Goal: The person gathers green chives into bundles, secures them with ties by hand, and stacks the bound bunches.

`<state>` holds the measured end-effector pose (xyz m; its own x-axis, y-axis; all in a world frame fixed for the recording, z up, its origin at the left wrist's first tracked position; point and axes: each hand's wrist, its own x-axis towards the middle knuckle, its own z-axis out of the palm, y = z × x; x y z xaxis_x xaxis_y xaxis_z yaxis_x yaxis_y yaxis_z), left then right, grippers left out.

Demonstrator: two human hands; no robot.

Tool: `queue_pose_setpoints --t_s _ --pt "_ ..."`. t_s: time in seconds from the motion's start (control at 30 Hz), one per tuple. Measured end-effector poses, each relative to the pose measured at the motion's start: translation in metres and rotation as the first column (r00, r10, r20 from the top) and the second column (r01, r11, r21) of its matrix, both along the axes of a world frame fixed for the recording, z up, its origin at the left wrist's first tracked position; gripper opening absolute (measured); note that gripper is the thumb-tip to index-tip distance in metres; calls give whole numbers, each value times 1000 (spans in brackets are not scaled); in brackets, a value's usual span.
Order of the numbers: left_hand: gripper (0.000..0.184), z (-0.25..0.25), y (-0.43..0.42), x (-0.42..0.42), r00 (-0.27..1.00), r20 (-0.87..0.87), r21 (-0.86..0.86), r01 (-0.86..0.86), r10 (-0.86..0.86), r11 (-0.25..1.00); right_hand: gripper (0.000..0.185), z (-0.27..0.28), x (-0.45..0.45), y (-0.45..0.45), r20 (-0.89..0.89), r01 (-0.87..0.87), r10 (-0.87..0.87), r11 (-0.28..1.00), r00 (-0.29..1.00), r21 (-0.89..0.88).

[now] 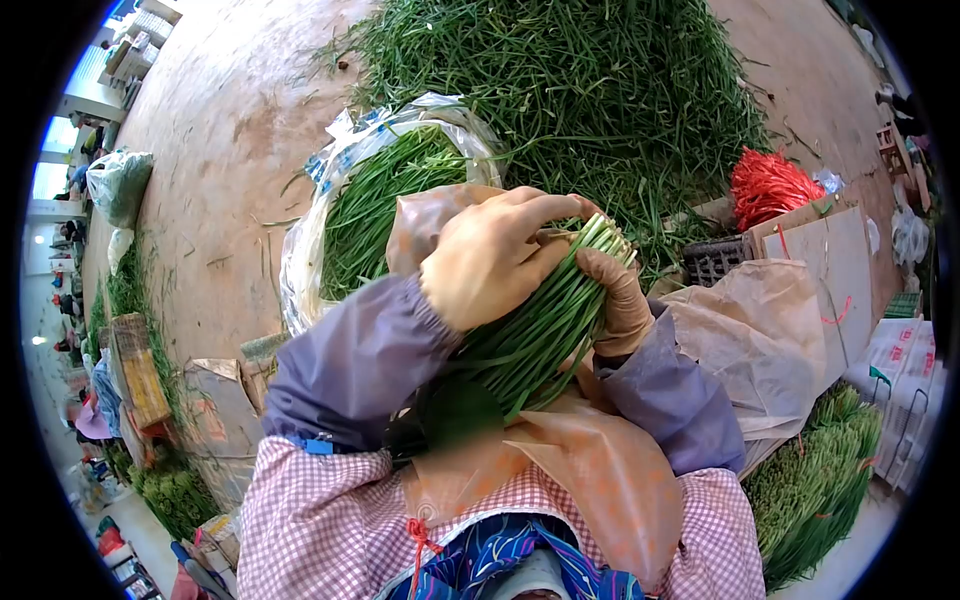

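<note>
A bunch of long green chives (540,340) lies across the middle of the head view, over my lap, with its pale cut ends pointing up and right. My left hand (500,250), in a pale glove, reaches over the top of the bunch, its fingers curled near the cut ends. My right hand (617,300), in a brownish glove, is wrapped around the right side of the bunch just below those ends. The lower part of the bunch passes under my left sleeve. Beside my left hand, a clear plastic bag (300,260) holds more loose chives.
A big heap of loose green stalks (560,90) covers the floor ahead. Red ties (770,190) sit at the right, near a dark crate (717,262) and cardboard (835,280). Tied bundles (815,480) are stacked at the lower right. Other people are far left.
</note>
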<state>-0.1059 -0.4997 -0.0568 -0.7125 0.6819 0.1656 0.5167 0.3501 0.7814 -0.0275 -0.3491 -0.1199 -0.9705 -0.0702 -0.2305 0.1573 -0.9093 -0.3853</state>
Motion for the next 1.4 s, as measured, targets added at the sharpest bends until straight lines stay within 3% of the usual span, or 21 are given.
queue_pose_setpoints --t_s 0.1,0.23,0.3,0.37,0.4,0.43,0.5,0.6,0.63,0.7,0.8,0.87,0.93,1.03,1.1,1.2,1.23,1.27,1.3,1.37,1.4 --pt "16 -17 10 -20 969 -208 -192 95 -135 977 64 -9 -2 -4 14 29 -29 1000 999 10" --pt "9 -11 18 -35 925 -221 -234 257 -309 938 69 -19 4 5 130 -76 76 997 989 -8" --pt "15 -18 16 -45 963 -100 -69 243 -249 968 70 -12 5 5 127 -93 94 996 987 -11" --pt "19 -16 13 -54 979 205 42 8 -17 999 72 -5 4 3 9 -48 48 998 999 30" --pt "19 12 13 -56 913 389 -103 -87 121 991 74 -9 4 5 7 -44 44 998 999 48" --pt "20 -3 11 -65 899 423 27 -135 111 990 74 -11 4 7 7 -46 45 997 999 63" --pt "24 -7 9 -60 912 398 100 -155 103 983 75 -12 6 13 9 -42 41 994 999 98" --pt "30 -2 8 -42 956 205 -2 213 -208 977 60 -3 7 9 39 -126 125 991 991 42" --pt "31 4 9 -36 953 183 -111 264 -242 958 56 1 6 6 55 -154 154 988 987 1" --pt "30 -9 12 -34 934 215 -21 298 -287 954 49 -4 -1 7 -14 -185 187 976 982 116" --pt "26 -11 15 -36 887 384 -86 309 -255 947 59 -5 -3 2 -73 -109 121 983 990 147" --pt "23 -14 16 -37 907 374 -91 242 -192 966 67 -12 3 9 -117 -126 134 989 984 74" --pt "19 -14 15 -43 958 280 -108 90 -57 990 68 -4 5 14 -95 -40 57 985 994 171" --pt "17 -6 10 -53 917 397 101 -79 33 992 67 19 -5 45 -148 166 -130 948 981 272" --pt "24 1 2 -47 892 311 327 224 -328 918 52 37 -11 86 -329 300 -189 895 925 331" --pt "27 -2 6 -14 892 64 189 429 -447 883 31 63 -29 156 -495 523 -343 802 798 288" --pt "26 -13 7 -9 900 -20 89 434 -434 896 30 65 -42 194 -438 532 -363 763 823 367" --pt "24 -19 5 -8 879 42 -114 477 -476 871 27 62 -58 224 -341 547 -428 675 837 495" --pt "21 -19 2 -9 859 110 -311 507 -499 804 25 47 -71 269 -201 531 -498 716 844 453" --pt "17 -10 -10 -2 820 281 -485 570 -498 663 24 68 -61 281 -255 608 -559 650 789 456" --pt "17 -9 -17 0 815 271 -436 578 -512 690 23 78 -56 282 -321 638 -556 600 766 482"
